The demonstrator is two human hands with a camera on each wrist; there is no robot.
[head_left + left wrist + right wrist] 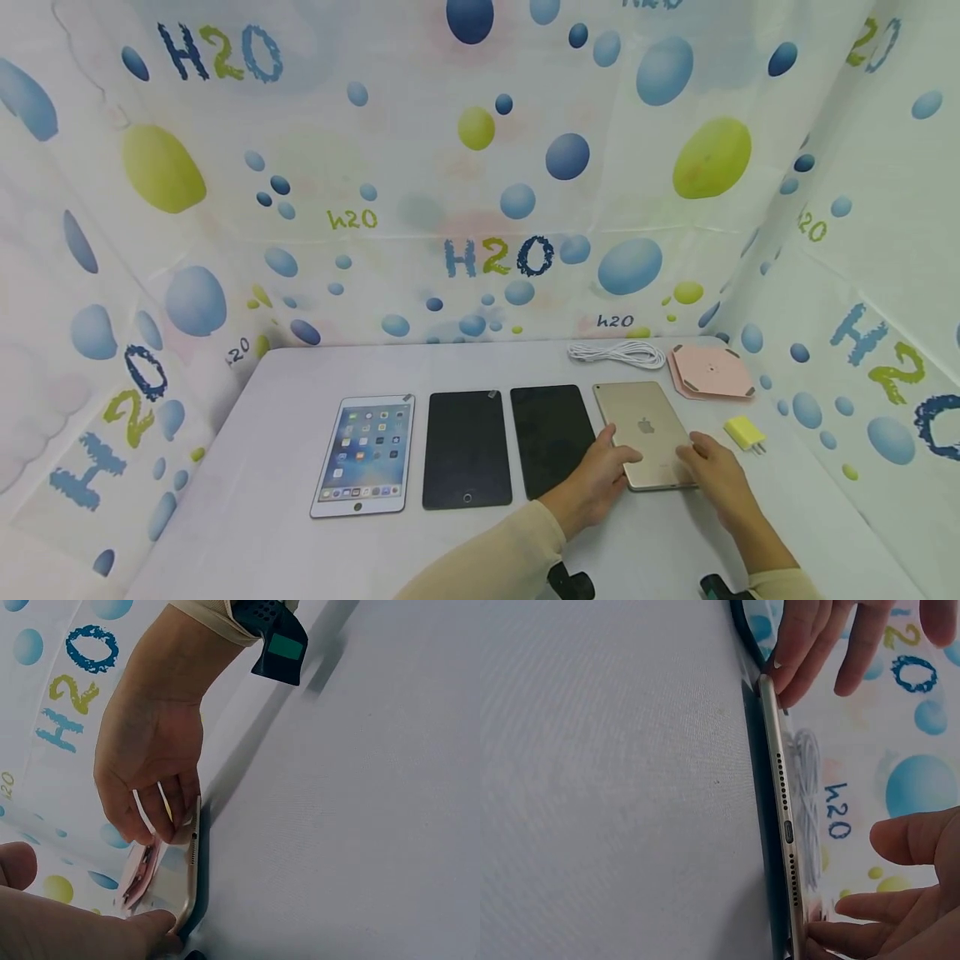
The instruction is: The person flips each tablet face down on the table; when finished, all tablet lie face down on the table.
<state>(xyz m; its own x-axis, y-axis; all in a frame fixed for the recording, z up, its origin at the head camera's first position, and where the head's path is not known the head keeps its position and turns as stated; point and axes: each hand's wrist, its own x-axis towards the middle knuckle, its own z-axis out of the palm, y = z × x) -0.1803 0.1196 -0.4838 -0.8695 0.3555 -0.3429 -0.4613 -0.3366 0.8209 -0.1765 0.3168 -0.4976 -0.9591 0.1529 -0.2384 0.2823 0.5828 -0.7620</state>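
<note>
A gold tablet [643, 429] lies back side up, an apple logo on it, with my hands at its two long sides. My left hand [596, 479] touches its lower left edge with the fingertips; in the right wrist view that thumb stands apart from it. At the lower right edge, my right hand [716, 475] rests its fingertips, thumb raised off the tablet in the right wrist view. The tablet's bottom edge [786, 817] shows a charging port and speaker holes. A black tablet [551, 433] lies close on the left, partly covered by my left hand.
Further left are another dark tablet [467, 450] with a home button and a white tablet [365, 457] with its screen lit. A yellow charger plug [745, 433] lies at right, behind it a pink flat case [711, 371] and a coiled white cable [618, 354].
</note>
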